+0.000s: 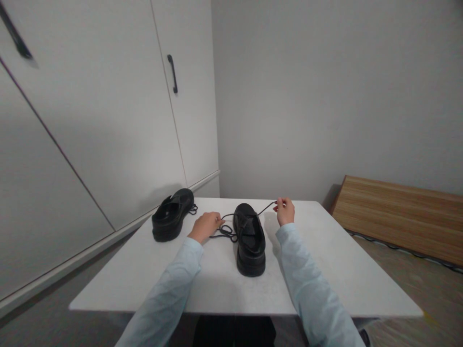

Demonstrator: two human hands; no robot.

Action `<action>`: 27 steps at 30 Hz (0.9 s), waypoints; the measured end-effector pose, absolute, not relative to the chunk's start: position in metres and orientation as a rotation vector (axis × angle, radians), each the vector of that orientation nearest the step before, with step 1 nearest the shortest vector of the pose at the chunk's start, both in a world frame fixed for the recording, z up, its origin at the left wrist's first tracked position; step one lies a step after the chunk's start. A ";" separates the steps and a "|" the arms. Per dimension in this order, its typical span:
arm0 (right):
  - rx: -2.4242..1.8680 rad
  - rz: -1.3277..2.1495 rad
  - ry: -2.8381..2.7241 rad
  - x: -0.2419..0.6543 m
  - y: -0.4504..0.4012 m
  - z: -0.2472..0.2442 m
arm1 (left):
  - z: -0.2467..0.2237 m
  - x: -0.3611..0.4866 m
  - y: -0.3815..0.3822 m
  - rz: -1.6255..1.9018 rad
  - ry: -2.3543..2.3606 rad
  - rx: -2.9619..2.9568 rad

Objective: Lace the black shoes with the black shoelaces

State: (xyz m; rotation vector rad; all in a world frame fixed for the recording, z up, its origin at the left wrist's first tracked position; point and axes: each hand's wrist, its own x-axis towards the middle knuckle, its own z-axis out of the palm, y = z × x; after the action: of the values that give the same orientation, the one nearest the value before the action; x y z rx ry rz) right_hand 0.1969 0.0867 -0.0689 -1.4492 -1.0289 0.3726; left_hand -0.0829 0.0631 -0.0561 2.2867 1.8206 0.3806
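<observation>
Sleeves (164, 294) nearest; my left hand (207, 226) and right hand (285, 212), apart, each pinch lace (266, 207) either side of black shoe (251, 262) on table (333, 284). Lace looks threaded, slack beside shoe, no bow visible. Other shoe (167, 228) further left.

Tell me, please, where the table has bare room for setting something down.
The white table is bare on the right, between right sleeve and right edge, and at front left, between left sleeve, leftmost black lace-up shoe and left edge. The middle is crowded by the other shoe, its shoelaces, left hand and right hand.
</observation>
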 end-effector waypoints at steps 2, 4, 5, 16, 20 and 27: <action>-1.347 0.290 -0.973 0.196 0.085 -0.067 | -0.059 -0.082 0.064 0.399 1.836 2.264; -1.267 0.243 -0.936 0.195 0.082 -0.064 | -0.062 -0.083 0.065 0.440 1.830 2.258; -1.240 0.223 -0.924 0.194 0.080 -0.061 | -0.063 -0.084 0.066 0.466 1.814 2.257; -0.994 0.162 -0.961 0.172 0.056 -0.036 | -0.075 -0.088 0.072 0.517 1.595 2.342; -0.997 0.207 -1.043 0.160 0.047 -0.034 | -0.077 -0.085 0.070 0.437 1.543 2.383; -1.034 0.244 -1.138 0.150 0.040 -0.032 | -0.074 -0.082 0.065 0.382 1.489 2.454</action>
State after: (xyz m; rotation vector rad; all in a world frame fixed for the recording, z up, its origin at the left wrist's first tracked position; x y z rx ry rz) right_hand 0.1499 0.0398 -0.0322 -1.0343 -1.1384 0.2437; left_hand -0.0821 0.0646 -0.0743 2.4539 1.4892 0.3817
